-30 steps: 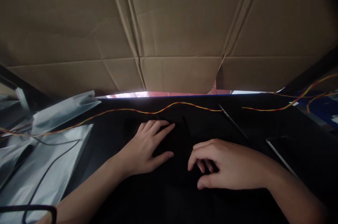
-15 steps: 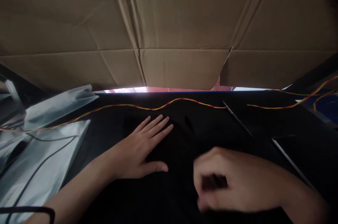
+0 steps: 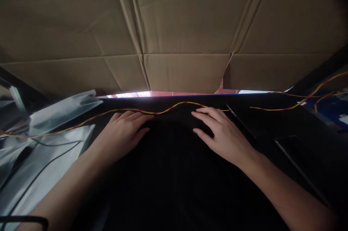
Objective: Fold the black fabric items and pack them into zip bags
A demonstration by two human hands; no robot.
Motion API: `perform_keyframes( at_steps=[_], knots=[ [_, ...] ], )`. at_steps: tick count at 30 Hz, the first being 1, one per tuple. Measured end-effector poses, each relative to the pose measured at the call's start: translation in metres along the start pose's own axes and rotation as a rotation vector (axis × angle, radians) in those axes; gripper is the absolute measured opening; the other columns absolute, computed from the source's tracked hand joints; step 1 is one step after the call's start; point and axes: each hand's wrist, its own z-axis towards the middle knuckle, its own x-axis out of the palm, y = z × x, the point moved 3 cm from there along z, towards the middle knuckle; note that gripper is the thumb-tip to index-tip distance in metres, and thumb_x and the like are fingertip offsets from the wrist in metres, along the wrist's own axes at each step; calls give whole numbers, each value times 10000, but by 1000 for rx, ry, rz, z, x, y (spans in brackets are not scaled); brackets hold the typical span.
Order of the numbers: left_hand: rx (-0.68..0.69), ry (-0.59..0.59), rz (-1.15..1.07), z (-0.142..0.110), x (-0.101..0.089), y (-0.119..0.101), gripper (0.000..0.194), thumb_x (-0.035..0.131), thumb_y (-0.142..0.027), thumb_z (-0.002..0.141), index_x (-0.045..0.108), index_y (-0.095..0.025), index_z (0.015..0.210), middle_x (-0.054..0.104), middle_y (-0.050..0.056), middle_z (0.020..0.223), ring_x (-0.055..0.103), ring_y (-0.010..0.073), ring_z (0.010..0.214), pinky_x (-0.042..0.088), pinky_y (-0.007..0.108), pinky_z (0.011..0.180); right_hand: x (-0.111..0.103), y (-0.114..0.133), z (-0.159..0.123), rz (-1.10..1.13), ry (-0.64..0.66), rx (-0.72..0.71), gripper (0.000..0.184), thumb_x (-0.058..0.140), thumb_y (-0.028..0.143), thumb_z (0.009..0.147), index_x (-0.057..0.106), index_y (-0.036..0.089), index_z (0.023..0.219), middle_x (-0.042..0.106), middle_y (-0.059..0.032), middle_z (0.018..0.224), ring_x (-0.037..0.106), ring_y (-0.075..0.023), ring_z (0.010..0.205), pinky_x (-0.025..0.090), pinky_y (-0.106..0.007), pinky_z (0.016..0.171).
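My left hand lies palm down with its fingers stretched out on something black that looks like cloth; its folds are hard to make out in the dark. Its fingertips are near a twisted red and yellow wire. Opposite it, my right hand rests on the same dark area, fingers apart and pointing inward. The upper fingers of that hand are close to the wire too; whether they touch it I cannot tell. Neither hand holds anything.
Clear plastic bags lie at the left under a thin black cable. Two flat dark phone-like objects, one nearer and one farther, are on the right. A large cardboard sheet stands behind the table's far edge.
My right hand has moved forward from the near right, and its curled fingers have opened out. My left hand has shifted left and slightly forward.
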Motion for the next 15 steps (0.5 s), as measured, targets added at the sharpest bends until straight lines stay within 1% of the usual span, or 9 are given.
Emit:
perform_keyframes(
  at_steps=[2, 4, 6, 8, 9, 10, 12, 14, 15],
  knots=[
    [10, 9, -34, 1, -5, -1, 340, 555, -318, 1030, 717, -316, 1329, 761, 51, 1355, 662, 381, 1318, 490, 604, 1085, 6, -4, 2, 10, 49, 62, 440, 690, 264, 1029, 638, 210, 1463, 693, -121, 1421, 642, -330, 1310, 549, -548, 1098],
    [53, 35, -97, 3, -14, -6, 249, 559, -302, 1033, 745, -297, 1198, 773, 41, 1262, 690, 333, 1232, 484, 543, 1077, 7, -5, 4, 68, 96, 83, 296, 660, 209, 1028, 696, 233, 1321, 750, -87, 1270, 682, -299, 1206, 564, -527, 1053],
    [99, 91, -197, 2, -25, -10, 185, 569, -279, 1027, 741, -267, 1095, 767, 35, 1146, 714, 270, 1091, 513, 456, 1007, -2, -3, 6, 156, 94, 74, 176, 633, 143, 1010, 716, 242, 1130, 754, -53, 1133, 690, -255, 1118, 563, -466, 1012],
    [129, 173, -320, -1, -37, -12, 138, 607, -247, 993, 738, -258, 1035, 749, 16, 1056, 713, 212, 974, 538, 356, 899, -16, 2, 7, 255, 108, 47, 175, 630, 86, 963, 689, 243, 1012, 723, -35, 1077, 670, -228, 1086, 543, -415, 986],
    [136, 228, -385, -4, -42, -13, 124, 633, -230, 970, 744, -263, 1016, 744, 2, 1029, 713, 188, 938, 542, 313, 853, -22, 4, 6, 296, 152, 32, 195, 634, 62, 933, 681, 245, 982, 708, -29, 1070, 659, -221, 1082, 531, -401, 979],
    [136, 300, -449, -7, -45, -14, 118, 663, -220, 949, 754, -270, 1006, 745, -12, 1018, 715, 170, 919, 544, 279, 824, -27, 7, 5, 326, 231, 16, 212, 643, 47, 906, 683, 247, 961, 698, -22, 1070, 651, -216, 1082, 521, -389, 973],
    [117, 478, -552, -14, -45, -16, 127, 731, -228, 920, 783, -295, 1013, 755, -36, 1002, 725, 146, 901, 550, 235, 797, -32, 12, 0, 359, 449, 8, 188, 704, 80, 881, 722, 258, 938, 693, -9, 1078, 643, -213, 1082, 515, -372, 952],
    [67, 617, -595, -17, -38, -18, 123, 777, -262, 913, 808, -309, 1023, 763, -45, 978, 731, 136, 876, 555, 216, 774, -32, 14, -6, 371, 633, 44, 103, 812, 224, 883, 782, 283, 961, 698, 0, 1099, 648, -216, 1078, 521, -366, 928],
    [45, 650, -595, -17, -34, -18, 99, 785, -284, 916, 816, -305, 1008, 763, -43, 957, 731, 134, 857, 555, 214, 758, -31, 14, -8, 377, 679, 67, 122, 852, 323, 882, 805, 301, 992, 701, 2, 1112, 651, -218, 1080, 523, -368, 931]
  ],
)
